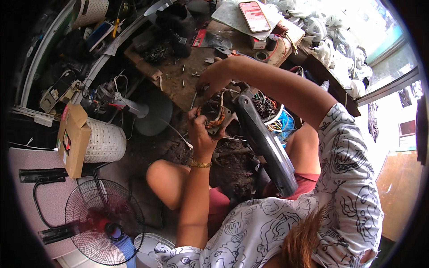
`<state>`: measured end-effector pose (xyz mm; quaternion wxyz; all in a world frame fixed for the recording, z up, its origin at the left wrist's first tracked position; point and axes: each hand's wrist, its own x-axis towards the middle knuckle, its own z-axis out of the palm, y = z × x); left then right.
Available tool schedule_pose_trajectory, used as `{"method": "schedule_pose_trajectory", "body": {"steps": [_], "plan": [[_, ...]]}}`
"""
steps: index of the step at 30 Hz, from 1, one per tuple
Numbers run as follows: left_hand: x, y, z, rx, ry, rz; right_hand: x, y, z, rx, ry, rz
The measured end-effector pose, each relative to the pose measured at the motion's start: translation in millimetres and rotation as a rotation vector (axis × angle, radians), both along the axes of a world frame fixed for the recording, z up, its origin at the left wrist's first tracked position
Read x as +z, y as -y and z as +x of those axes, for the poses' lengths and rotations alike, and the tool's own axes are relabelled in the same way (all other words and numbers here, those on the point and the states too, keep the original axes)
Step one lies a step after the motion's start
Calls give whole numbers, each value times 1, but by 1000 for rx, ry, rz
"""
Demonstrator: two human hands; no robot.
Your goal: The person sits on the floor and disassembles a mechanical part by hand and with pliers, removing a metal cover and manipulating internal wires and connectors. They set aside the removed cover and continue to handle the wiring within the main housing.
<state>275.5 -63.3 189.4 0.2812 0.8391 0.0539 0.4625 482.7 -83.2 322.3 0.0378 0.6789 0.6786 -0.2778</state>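
Observation:
My left hand point(203, 131), with a gold-coloured band at the wrist, is closed around an electric motor stator point(217, 121) with orange-brown copper windings and a pale lead. Above it, my right hand point(218, 79) reaches over from the right, its fingers bent down and pinched. A thin metal rod point(193, 100) runs from those fingertips toward the left hand; its tip is hidden. Against my lap and right leg leans a long black plastic housing point(264, 145). Just beyond the right hand, pliers point(222, 52) lie on the wooden work surface point(175, 84).
Small metal pins point(182, 82) are scattered on the wood. A phone point(254, 17) lies at the back. Right of the housing is a container of wires point(281, 123). A standing fan point(105, 221), a cardboard box point(73, 140) and a white basket point(105, 140) are at the left.

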Motion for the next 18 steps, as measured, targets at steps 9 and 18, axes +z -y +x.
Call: {"method": "schedule_pose_trajectory", "body": {"steps": [9, 18], "plan": [[-13, -5, -3, 44, -31, 11, -11, 23, 11, -57, -65, 313], [-28, -5, 13, 86, -38, -40, -26, 45, 4, -200, 261, 652]]}}
